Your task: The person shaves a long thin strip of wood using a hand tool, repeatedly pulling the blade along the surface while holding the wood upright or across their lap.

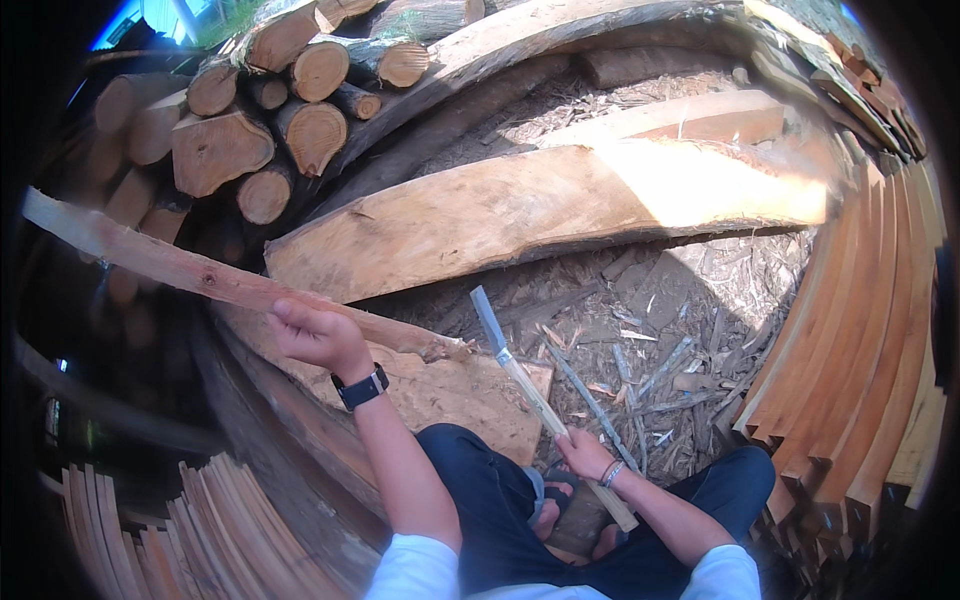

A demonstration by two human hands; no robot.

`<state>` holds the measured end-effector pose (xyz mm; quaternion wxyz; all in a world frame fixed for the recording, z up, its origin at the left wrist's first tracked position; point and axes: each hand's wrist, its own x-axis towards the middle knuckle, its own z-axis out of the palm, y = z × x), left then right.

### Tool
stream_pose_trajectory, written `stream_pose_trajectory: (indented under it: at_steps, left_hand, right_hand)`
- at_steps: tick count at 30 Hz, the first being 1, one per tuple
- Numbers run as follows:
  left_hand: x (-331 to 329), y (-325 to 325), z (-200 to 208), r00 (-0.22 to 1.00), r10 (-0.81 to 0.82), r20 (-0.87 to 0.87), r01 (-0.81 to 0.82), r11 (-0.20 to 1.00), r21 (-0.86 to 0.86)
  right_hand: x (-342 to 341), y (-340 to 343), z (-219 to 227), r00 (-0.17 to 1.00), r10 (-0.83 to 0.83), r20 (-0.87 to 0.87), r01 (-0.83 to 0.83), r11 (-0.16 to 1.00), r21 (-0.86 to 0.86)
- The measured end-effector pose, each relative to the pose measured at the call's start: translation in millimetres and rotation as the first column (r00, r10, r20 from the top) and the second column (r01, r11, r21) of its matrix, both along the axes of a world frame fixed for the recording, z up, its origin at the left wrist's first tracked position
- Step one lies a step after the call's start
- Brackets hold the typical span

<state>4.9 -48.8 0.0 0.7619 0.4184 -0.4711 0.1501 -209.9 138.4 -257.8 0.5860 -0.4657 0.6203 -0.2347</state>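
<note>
White sleeves sit closest to my camera. I have the left hand clasped on a rough-sawn wooden strip, right of its middle; its long axis slants from upper left down to the centre. My right hand, farther from the strip, is wrapped around a wood-handled tool pointing up and leftward, its flat metal blade just beside the strip's right end. Whether that end touches the broad slab below, I can't tell.
</note>
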Motion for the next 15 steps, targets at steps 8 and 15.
stream_pose_trajectory:
  at_steps: [8, 15]
  left_hand:
    - [2.4, -0.2, -4.1, 1.0, -0.003, 0.023, 0.003, 1.0, -0.012]
    - [23.8, -5.8, -4.0, 0.998, 0.026, 0.057, -0.024, 0.999, -0.025]
  right_hand:
    - [7.6, 22.9, -26.8, 0.823, 0.185, -0.538, -0.336, 0.921, -0.198]
    - [29.7, 8.1, 36.9, 0.86, 0.082, -0.504, -0.26, 0.92, -0.294]
